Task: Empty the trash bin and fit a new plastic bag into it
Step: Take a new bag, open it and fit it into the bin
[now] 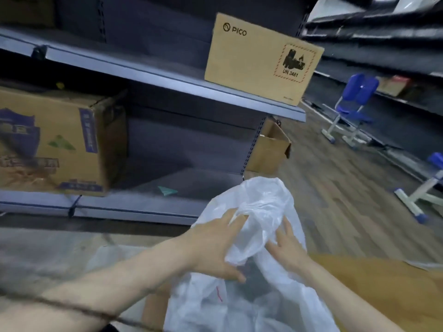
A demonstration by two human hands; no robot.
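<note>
Both hands work at a thin, translucent white plastic bag (261, 212) held up in front of the shelving. Her or his left hand (215, 245) pinches a fold of the film between thumb and curled fingers, closed on it; the right hand (287, 248) lies half open against the bag's other side, fingers spread, pressing rather than gripping. Judging by this, the step is teasing the mouth apart, and it goes best by rubbing the two layers until they separate, then pulling outward evenly so the thin film does not tear.

Something dark (254, 281) shows through the plastic lower down; whether it is the trash bin or its contents I cannot tell. On the blue-grey metal shelves (148, 75) stand a closed brown PICO cardboard box (259, 61) and a worn printed carton (55, 142); a small open cardboard box (268, 147) sits on the floor beyond, contents unseen.
</note>
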